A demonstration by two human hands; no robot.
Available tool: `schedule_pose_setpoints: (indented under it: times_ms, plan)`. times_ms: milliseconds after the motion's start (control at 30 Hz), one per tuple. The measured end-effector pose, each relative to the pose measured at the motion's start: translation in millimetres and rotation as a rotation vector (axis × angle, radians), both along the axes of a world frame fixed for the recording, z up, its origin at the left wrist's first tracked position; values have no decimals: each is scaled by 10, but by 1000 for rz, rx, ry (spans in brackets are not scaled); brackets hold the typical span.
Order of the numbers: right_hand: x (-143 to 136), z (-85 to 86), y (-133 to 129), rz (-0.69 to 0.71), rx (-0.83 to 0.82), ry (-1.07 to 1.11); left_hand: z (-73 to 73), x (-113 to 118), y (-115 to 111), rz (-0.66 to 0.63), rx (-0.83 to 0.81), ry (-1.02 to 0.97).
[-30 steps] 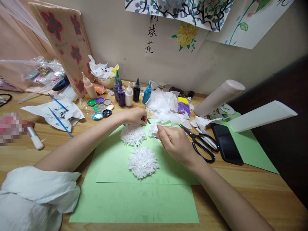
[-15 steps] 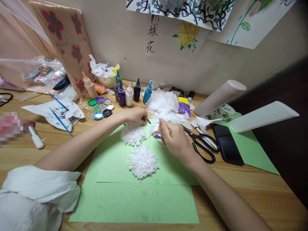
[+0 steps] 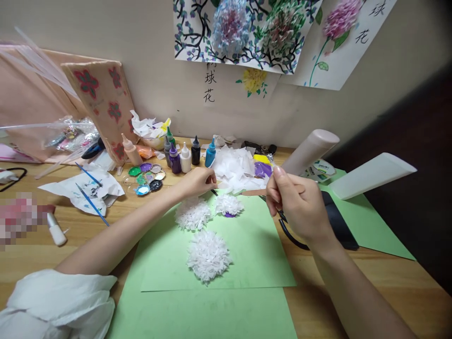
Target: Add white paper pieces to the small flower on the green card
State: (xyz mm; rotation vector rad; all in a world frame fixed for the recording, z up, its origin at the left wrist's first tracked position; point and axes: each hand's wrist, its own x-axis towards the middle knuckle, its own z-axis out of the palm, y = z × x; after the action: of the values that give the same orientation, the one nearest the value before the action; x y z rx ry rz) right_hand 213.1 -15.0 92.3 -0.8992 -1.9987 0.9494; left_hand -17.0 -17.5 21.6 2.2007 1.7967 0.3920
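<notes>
My right hand (image 3: 296, 202) is closed around a flat wooden craft stick (image 3: 254, 192), whose end points left above the green sheet. My left hand (image 3: 199, 181) is pinched at the top of the green sheet (image 3: 257, 254). A small dark tip shows below its fingers; what it belongs to is hidden. Three white ruffled paper flowers lie on the sheet: a large flower (image 3: 209, 256) in front, another flower (image 3: 192, 214) under my left wrist, and a smaller flower (image 3: 229, 204) with purple clay (image 3: 230, 215) showing at its lower edge.
White paper scraps (image 3: 235, 165) are heaped behind the sheet. Paint bottles (image 3: 185, 157) and a paint palette (image 3: 144, 179) stand back left. Scissors (image 3: 291, 235) and a black phone (image 3: 341, 221) lie partly behind my right hand. Two tall containers, one pinkish bottle (image 3: 310, 153) and one white tube (image 3: 374, 174), lean at the right.
My right hand has moved right with the craft stick, away from the smaller flower, which now shows fully. My left hand stays near the sheet's top edge. The view has tilted up.
</notes>
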Motion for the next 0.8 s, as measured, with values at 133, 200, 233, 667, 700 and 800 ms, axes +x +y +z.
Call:
schedule_pose_setpoints:
  times_ms: [133,200,233,667,700,800]
  plan:
    - [71,64,86,-51,17,52,16,106,101,12,191,82]
    - [93,95,100,-73,26,66,12,156,170,-25,235,120]
    - [101,110,101,-80,29,71,9,176,202,-27,254,135]
    - [148,181,107,-50,52,115,165,409,150,-18,181,48]
    - [151,190,104,-52,49,109,162,417,149,-6,174,37]
    - [165,184,89,-44,41,88,199,383,120,71,174,-23]
